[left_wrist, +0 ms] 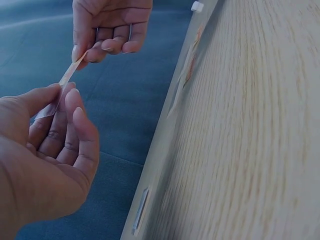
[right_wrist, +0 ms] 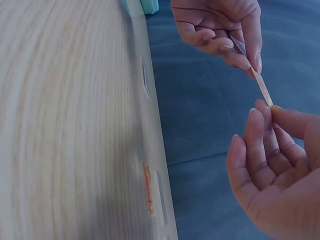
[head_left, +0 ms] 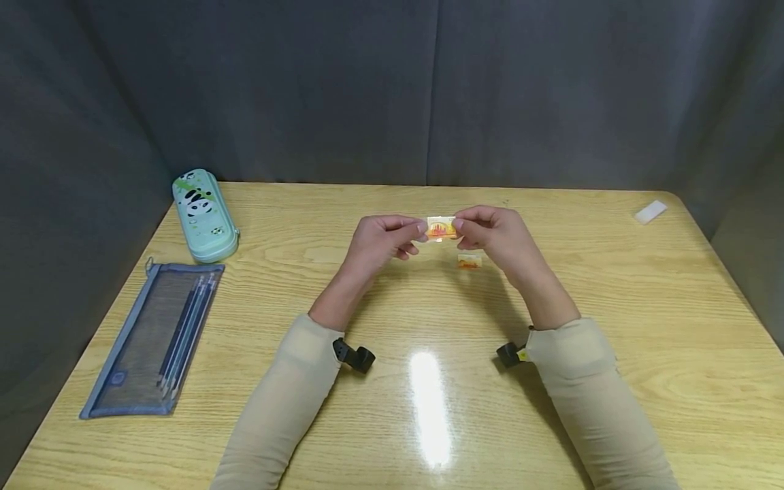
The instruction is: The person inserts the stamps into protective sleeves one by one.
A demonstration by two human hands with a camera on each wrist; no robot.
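Both hands stretch a small, flat printed piece (head_left: 442, 228), orange and yellow with a skyline-like picture, between them above the table. My left hand (head_left: 384, 238) pinches its left end between thumb and fingers; a clear film (left_wrist: 46, 111) shows at that end in the left wrist view. The other end is pinched by the thumb and index finger of my right hand (head_left: 495, 235), its remaining fingers loosely bent. A second printed orange piece (head_left: 469, 262) lies on the table just below the right hand.
At the left stand a mint panda pencil case (head_left: 211, 224) and a blue mesh zip pouch (head_left: 137, 333) with several pencils (head_left: 188, 333). A small white block (head_left: 650, 211) lies near the back right corner of the wooden table (head_left: 674, 306). Dark curtains (head_left: 306, 95) surround it.
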